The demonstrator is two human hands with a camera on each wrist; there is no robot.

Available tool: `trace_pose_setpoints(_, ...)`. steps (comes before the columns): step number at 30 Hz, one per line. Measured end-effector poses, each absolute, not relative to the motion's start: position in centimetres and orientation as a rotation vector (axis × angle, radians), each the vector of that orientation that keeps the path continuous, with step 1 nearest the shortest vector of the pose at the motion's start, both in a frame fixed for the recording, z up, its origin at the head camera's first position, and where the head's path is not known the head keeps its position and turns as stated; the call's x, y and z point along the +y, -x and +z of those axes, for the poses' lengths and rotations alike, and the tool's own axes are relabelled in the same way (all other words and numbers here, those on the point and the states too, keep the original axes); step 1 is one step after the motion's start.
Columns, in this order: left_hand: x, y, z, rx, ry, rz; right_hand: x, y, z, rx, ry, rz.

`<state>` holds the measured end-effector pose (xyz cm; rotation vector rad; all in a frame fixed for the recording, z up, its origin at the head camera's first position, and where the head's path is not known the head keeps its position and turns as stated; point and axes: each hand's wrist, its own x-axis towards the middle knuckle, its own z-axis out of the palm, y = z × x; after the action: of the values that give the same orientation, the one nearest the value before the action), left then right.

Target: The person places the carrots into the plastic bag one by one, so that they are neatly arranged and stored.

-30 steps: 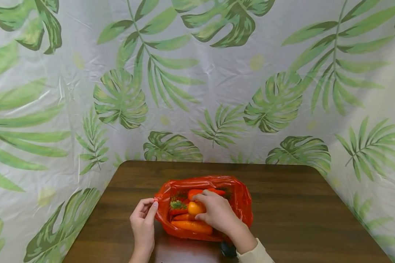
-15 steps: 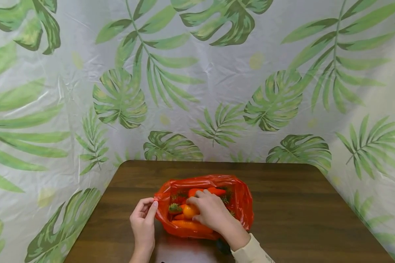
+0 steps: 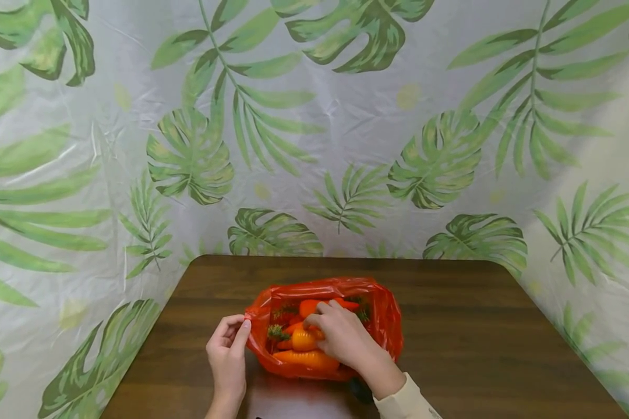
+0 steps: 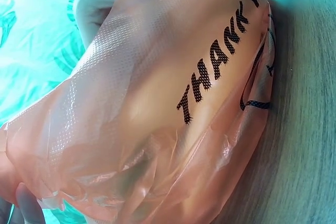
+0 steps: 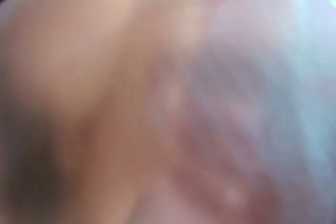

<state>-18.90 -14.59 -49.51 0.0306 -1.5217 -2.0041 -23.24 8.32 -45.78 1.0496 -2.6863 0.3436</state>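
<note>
In the head view a red plastic bag (image 3: 393,331) lies with its mouth spread, several carrots inside. My left hand (image 3: 228,355) pinches the bag's left rim between thumb and fingers. In the left wrist view, those fingers (image 4: 29,205) show at the lower left beside the bag wall (image 4: 157,93), printed with "THANK" in black. My right hand (image 3: 343,337) reaches into the bag, thumb and fingers around an orange carrot (image 3: 304,340) whose blunt end points left. Below it lies a longer carrot (image 3: 308,359); a redder one (image 3: 309,306) lies behind. The right wrist view is a blur.
The bag rests on a dark wooden table (image 3: 477,349) with rounded far corners. Leaf-printed sheeting (image 3: 314,145) hangs behind and at both sides. A dark object (image 3: 360,391) shows beneath the right wrist.
The right hand shifted left with the carrot, then back slightly right, and more of the carrot's blunt end shows. The left hand has kept its hold on the rim.
</note>
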Motion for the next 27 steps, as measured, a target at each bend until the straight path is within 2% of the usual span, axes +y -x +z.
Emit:
trace_pose_setpoints(10, -14.7, 18.5, -49.8, -1.628, -0.047, -1.876, 9.1, 22.3, -44.5, -2.670, -1.056, 0.518)
trace_pose_setpoints(27, -15.4, 18.7, -49.9, -1.598, 0.117, -1.734, 11.3, 19.4, -40.8, -2.417, -0.986, 0.625)
